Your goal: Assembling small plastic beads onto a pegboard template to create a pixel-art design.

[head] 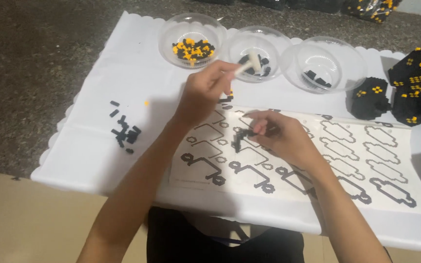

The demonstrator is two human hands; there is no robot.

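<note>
White cloth covers our tabletop. Our left hand, raised, grips a small white hammer over the pattern sheet. Our right hand lies low, fingers pinching black bricks on the sheet.

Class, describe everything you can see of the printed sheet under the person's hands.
The printed sheet is white paper, lying flat on the white table cover. Rows of black step-shaped outlines cover it, some thick and dark, others thin. The right hand rests on it over small black pieces; the left hand hovers above its upper edge.
</note>
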